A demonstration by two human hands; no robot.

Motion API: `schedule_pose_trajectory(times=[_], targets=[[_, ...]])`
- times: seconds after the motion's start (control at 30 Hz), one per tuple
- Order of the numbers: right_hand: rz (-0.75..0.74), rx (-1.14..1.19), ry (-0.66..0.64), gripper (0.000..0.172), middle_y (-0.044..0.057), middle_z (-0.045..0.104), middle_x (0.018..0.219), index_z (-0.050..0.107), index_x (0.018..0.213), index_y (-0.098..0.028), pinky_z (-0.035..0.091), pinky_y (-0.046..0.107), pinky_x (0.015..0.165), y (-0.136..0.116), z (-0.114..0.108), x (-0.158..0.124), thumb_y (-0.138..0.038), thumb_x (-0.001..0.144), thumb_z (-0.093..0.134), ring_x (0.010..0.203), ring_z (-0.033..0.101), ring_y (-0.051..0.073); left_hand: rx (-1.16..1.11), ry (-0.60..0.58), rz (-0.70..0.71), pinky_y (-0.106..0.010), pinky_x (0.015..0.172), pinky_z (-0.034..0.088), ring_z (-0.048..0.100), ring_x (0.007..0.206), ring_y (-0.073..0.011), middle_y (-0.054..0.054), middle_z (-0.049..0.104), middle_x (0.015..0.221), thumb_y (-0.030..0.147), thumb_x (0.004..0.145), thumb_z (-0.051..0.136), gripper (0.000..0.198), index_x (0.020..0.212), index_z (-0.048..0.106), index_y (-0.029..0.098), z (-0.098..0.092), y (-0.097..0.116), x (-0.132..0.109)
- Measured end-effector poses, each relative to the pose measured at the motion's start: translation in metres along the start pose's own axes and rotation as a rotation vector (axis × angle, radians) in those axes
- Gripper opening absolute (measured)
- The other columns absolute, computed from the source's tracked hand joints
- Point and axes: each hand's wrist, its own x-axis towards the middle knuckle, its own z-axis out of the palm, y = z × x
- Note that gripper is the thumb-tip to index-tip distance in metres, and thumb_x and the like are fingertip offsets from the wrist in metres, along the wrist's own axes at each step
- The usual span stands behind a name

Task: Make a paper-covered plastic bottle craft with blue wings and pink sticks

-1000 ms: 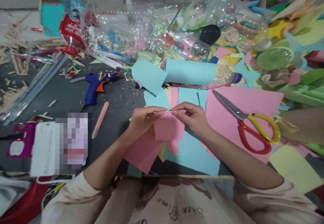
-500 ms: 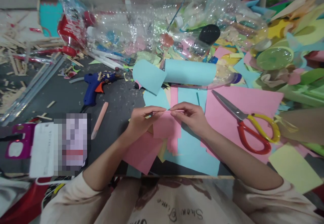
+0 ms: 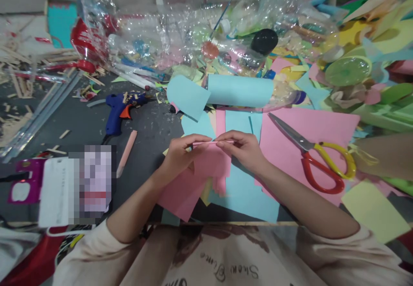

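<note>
Between my two hands a small piece of pink paper (image 3: pixel 213 161) is held by its far edge, which looks folded over. My left hand (image 3: pixel 183 150) pinches the left part of that edge with thumb and fingers. On the right part, my right hand (image 3: pixel 243 148) pinches the same edge, its fingertips almost touching the left ones. Beneath the hands lie light blue paper (image 3: pixel 248 187) and pink paper strips (image 3: pixel 220 185). Scissors (image 3: pixel 305 144) with red and yellow handles rest slightly spread on a large pink sheet (image 3: pixel 335 126) to the right.
A bottle wrapped in blue paper (image 3: pixel 240 90) lies beyond my hands. To the left are a blue glue gun (image 3: pixel 114 113), a pink-and-clear stick (image 3: pixel 127 152) and a white power bank-like box (image 3: pixel 54 191). Plastic bottles (image 3: pixel 142 27) and paper scraps crowd the back.
Both hands keep their pinch on the pink paper with barely any movement. The whole view has shifted very slightly.
</note>
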Motion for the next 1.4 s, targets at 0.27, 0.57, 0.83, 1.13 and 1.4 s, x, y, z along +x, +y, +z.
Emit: schedule_pose_trajectory(times=[0.27, 0.57, 0.83, 1.13, 1.4], targets=[[-0.019, -0.011, 0.005, 0.017, 0.003, 0.076, 0.076, 0.075, 0.075, -0.025, 0.053, 0.031, 0.062, -0.0004, -0.0007, 0.0006, -0.041, 0.075, 0.074, 0.067, 0.067, 0.016, -0.011, 0.018, 0.02, -0.022, 0.063, 0.053, 0.071, 0.074, -0.0159, -0.005, 0.078, 0.086, 0.042, 0.087, 0.062, 0.025, 0.088, 0.077, 0.022, 0.0, 0.0001, 0.0001], [0.022, 0.011, 0.034, 0.015, 0.001, 0.073, 0.067, 0.075, 0.07, -0.024, 0.047, 0.029, 0.055, -0.003, -0.0004, -0.0005, -0.038, 0.073, 0.074, 0.058, 0.061, 0.014, -0.033, 0.022, 0.007, -0.021, 0.063, 0.054, 0.073, 0.076, -0.0162, -0.003, 0.079, 0.087, 0.039, 0.086, 0.064, 0.022, 0.087, 0.078, 0.022, -0.0004, 0.0005, -0.0001], [0.054, -0.001, 0.049, 0.02, 0.0, 0.069, 0.06, 0.075, 0.068, -0.023, 0.043, 0.028, 0.051, -0.0031, -0.0011, -0.001, -0.043, 0.072, 0.075, 0.053, 0.056, 0.012, -0.029, 0.046, -0.067, -0.024, 0.069, 0.056, 0.073, 0.079, -0.0178, -0.002, 0.079, 0.087, 0.036, 0.085, 0.066, 0.018, 0.083, 0.078, 0.024, -0.0002, 0.0037, -0.0003], [0.039, 0.075, 0.019, 0.02, 0.001, 0.07, 0.066, 0.076, 0.073, -0.024, 0.045, 0.027, 0.051, -0.0021, -0.0024, 0.0012, -0.044, 0.07, 0.078, 0.055, 0.056, 0.011, -0.144, 0.069, -0.194, -0.022, 0.062, 0.055, 0.072, 0.079, -0.0184, -0.002, 0.079, 0.087, 0.031, 0.079, 0.069, 0.015, 0.085, 0.079, 0.022, -0.002, 0.005, 0.0009], [-0.001, 0.094, 0.028, 0.017, 0.0, 0.07, 0.065, 0.076, 0.073, -0.025, 0.041, 0.026, 0.047, -0.0008, -0.0019, 0.0015, -0.042, 0.071, 0.078, 0.051, 0.052, 0.01, -0.149, 0.057, -0.158, -0.022, 0.062, 0.056, 0.073, 0.079, -0.0184, -0.005, 0.079, 0.088, 0.032, 0.079, 0.07, 0.016, 0.087, 0.079, 0.021, -0.0013, -0.0002, 0.0013]])
